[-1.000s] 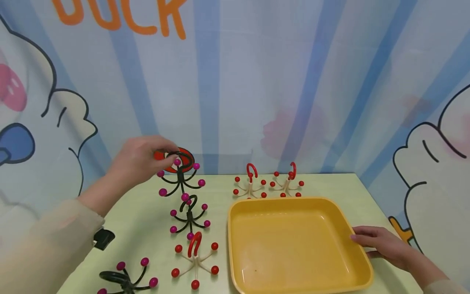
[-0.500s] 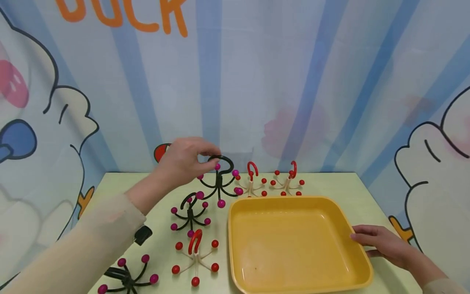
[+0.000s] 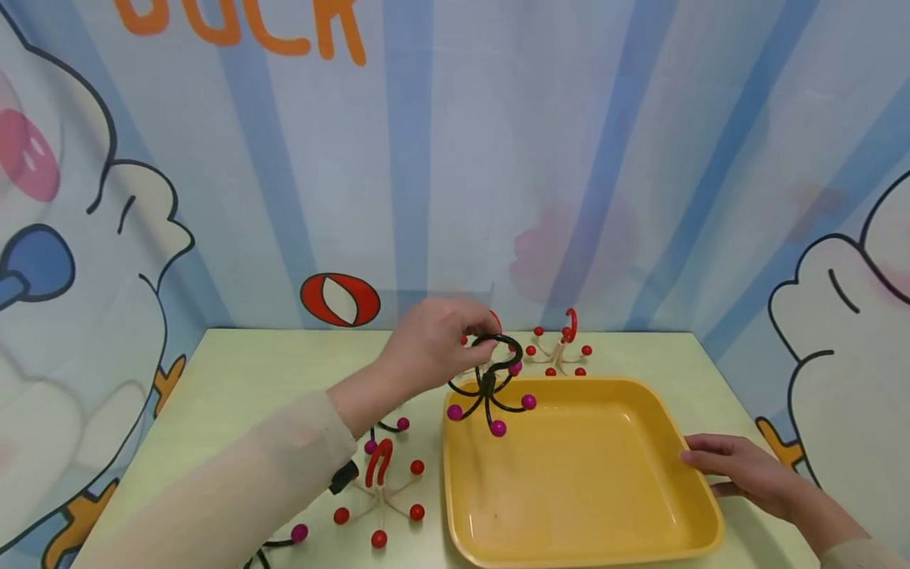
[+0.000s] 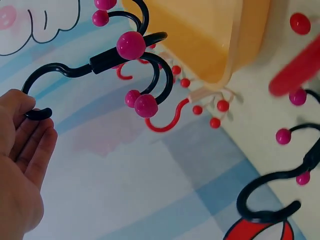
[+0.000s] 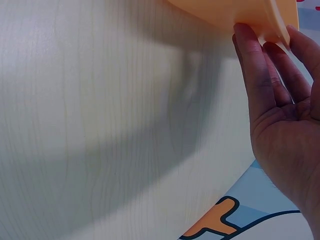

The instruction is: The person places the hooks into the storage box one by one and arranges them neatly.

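My left hand [image 3: 441, 345] pinches the curved hook end of a black multi-arm hook hanger [image 3: 487, 385] with magenta ball tips. The hanger hangs over the back left corner of a yellow tray [image 3: 590, 482], its arms downward. In the left wrist view, thumb and fingers meet around the hook of the black hanger [image 4: 105, 60]. At the tray's right side, my right hand [image 3: 746, 474] grips the rim, thumb on top. The right wrist view shows its fingers [image 5: 255, 70] against the outside of the tray wall [image 5: 220, 12].
Left of the tray stands a white hanger [image 3: 380, 496] with red hook and balls. Behind it, another black hanger [image 3: 389, 427] is partly hidden by my forearm; one more [image 3: 273, 544] shows at lower left. Similar red-tipped hangers [image 3: 558, 356] stand behind the tray, near the curtain.
My left hand has carried the black hanger rightward from the left back of the table, then lower over the tray's corner. The right hand stays at the rim.
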A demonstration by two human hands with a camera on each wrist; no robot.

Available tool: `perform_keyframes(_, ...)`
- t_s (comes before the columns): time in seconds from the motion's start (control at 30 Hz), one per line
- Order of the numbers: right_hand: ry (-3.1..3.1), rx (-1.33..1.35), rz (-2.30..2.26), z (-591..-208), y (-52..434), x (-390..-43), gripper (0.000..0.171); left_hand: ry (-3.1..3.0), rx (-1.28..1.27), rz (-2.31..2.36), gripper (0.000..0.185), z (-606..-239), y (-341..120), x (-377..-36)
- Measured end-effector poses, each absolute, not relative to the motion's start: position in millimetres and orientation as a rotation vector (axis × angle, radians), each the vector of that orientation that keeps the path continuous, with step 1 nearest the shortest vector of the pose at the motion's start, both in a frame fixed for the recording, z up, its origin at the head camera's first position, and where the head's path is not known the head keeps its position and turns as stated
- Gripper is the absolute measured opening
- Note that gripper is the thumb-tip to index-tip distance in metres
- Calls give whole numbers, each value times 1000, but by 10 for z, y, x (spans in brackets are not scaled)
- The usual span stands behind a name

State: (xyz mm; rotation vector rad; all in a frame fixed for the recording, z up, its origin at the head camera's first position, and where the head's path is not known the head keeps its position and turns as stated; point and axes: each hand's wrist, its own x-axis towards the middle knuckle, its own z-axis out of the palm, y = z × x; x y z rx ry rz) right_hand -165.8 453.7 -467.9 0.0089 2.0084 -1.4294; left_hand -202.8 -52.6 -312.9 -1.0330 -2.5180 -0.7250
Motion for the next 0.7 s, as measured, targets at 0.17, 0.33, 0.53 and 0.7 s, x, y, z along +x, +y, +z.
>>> perform_keyframes(0.17,2024,19,-1421,-4665,4516,-1647,54,-2568,-1038,-783,3,-3273,-406,-1985)
perform_keyframes(0.33,2019,19,-1426,-4653,4512,-1639,54,-2629,-1015,-906,3,-3397,-338,-1941)
perform_keyframes(0.53,2017,12,-1423,-4649,4508,-1637,54,-2702,-978,-930,6,-3556,-304,-1944)
perform_keyframes(0.7,2035,17,-1408,-4650,4501,-1640,54,-2779,-917,-970,5,-3659,-291,-1971)
